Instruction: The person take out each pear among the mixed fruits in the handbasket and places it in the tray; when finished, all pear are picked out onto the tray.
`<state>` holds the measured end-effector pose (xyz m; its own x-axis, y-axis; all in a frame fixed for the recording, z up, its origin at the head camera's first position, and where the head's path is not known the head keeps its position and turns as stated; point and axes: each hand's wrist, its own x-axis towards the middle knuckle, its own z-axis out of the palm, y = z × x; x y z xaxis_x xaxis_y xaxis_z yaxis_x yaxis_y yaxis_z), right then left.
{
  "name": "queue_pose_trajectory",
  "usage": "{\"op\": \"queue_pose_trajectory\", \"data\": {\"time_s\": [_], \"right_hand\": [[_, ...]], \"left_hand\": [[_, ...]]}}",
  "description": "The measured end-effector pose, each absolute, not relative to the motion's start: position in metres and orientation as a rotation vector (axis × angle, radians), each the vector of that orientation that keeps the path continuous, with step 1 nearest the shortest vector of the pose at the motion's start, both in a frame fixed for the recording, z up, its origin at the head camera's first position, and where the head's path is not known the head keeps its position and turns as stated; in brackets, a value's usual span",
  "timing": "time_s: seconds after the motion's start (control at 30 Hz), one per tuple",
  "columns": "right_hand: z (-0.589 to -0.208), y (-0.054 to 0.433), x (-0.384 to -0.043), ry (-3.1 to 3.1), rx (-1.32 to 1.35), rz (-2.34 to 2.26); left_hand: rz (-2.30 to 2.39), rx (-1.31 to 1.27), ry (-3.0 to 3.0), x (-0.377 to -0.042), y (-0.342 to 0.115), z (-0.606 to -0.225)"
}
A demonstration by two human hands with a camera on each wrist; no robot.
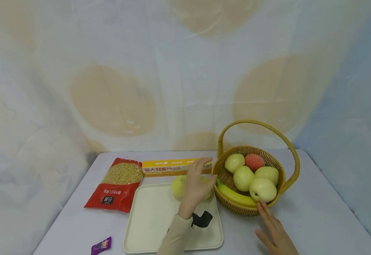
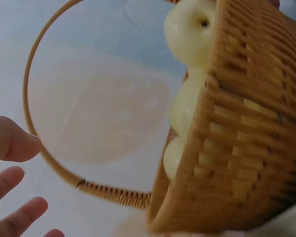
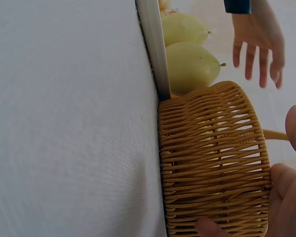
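In the head view my left hand (image 1: 195, 187) hovers over the right part of a cream tray (image 1: 147, 216), its fingers spread and empty, beside a wicker basket (image 1: 241, 210). Behind that hand two yellow-green pears (image 1: 178, 186) lie on the tray, partly hidden. Fingertips of my right hand (image 1: 276, 232) rest at the basket's front rim, by a pale green apple (image 1: 263, 190). The basket holds a banana (image 1: 236, 196), several pale green fruits (image 1: 243, 178) and a red fruit (image 1: 254, 162). In the right wrist view, a right fingertip overlaps the woven wall (image 3: 214, 158).
A yellow pasta box (image 1: 172, 171) lies behind the tray. To the left is a red bag of pasta (image 1: 118, 187), with a small purple packet (image 1: 101, 245) nearer the front. The basket's tall handle (image 1: 262, 124) arches over the fruit. A black device (image 1: 202, 219) sits at my left wrist.
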<state>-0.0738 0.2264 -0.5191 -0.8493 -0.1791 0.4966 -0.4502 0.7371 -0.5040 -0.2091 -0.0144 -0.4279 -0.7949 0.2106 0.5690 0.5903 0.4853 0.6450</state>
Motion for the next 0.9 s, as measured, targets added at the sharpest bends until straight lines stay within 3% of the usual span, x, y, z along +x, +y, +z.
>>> {"op": "queue_pose_trajectory", "data": {"time_s": [0.57,0.9], "right_hand": [[-0.517,0.227,-0.073,-2.523,0.453,0.868],[-0.52,0.228,-0.075,-2.501,0.484,0.867]], "left_hand": [[-1.345,-0.797,-2.59,-0.224,0.063,-0.409],[-1.416,-0.741,-2.656,-0.236,0.087,-0.42]]}}
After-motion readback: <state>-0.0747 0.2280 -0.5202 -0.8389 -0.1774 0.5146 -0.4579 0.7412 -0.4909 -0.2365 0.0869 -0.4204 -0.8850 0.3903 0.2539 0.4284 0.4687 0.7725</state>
